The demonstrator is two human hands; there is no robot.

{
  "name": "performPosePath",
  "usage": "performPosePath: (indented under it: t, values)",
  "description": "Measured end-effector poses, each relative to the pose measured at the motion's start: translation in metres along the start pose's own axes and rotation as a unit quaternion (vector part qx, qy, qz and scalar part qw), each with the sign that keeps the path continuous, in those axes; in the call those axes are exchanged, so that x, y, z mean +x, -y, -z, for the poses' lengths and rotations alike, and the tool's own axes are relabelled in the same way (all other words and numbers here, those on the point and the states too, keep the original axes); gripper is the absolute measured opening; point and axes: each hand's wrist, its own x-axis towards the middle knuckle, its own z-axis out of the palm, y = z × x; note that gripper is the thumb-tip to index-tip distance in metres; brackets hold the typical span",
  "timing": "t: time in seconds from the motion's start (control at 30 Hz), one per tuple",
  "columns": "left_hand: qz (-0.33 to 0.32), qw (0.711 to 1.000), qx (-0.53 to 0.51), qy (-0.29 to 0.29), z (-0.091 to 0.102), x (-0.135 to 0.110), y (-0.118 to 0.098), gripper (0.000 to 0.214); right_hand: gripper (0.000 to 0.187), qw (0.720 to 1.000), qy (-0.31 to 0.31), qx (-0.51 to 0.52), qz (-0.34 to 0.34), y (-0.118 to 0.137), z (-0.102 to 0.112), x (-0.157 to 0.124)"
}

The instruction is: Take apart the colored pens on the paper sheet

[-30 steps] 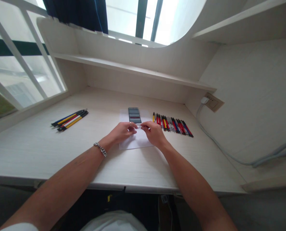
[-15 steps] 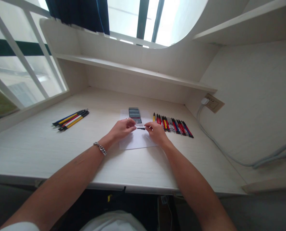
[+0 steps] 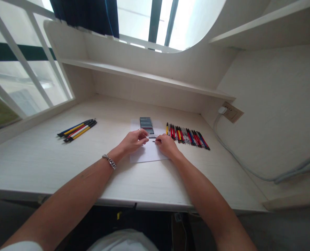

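Observation:
My left hand [image 3: 134, 140] and my right hand [image 3: 166, 144] meet over a white sheet of paper [image 3: 148, 153] in the middle of the desk. Both are pinched on a small pen part [image 3: 153, 137], thin and partly dark, held between the fingertips. A metal bracelet [image 3: 109, 161] circles my left wrist. Just beyond the hands lies a dark grey stack of small flat items [image 3: 146, 124]. A row of several red, blue, yellow and black pens [image 3: 187, 135] lies right of my right hand.
A bundle of several yellow, blue, red and black pens [image 3: 77, 129] lies at the far left of the white desk [image 3: 66, 164]. A wall socket [image 3: 231, 111] with a grey cable [image 3: 249, 164] is at the right. A shelf [image 3: 144, 76] runs above the desk's back.
The hands have come a little closer together and lower over the paper. The small part between the fingertips has shifted slightly; nothing else on the desk has moved.

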Motion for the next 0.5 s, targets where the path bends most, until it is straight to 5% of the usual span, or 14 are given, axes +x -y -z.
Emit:
performPosePath:
  t: [0.13, 0.33, 0.5]
  values:
    - [0.002, 1.0, 0.03, -0.003, 0.002, -0.001, -0.002, 0.027, 0.015, 0.998, -0.026, 0.052, 0.017, 0.0, 0.007, -0.003]
    - [0.01, 0.999, 0.041, 0.008, 0.0, -0.003, -0.005, 0.03, 0.014, 0.966, -0.142, 0.204, 0.069, 0.003, 0.023, -0.009]
    - [0.003, 0.999, 0.032, 0.015, -0.001, -0.004, -0.004, 0.031, 0.013, 0.961, -0.159, 0.197, 0.11, 0.009, 0.023, -0.013]
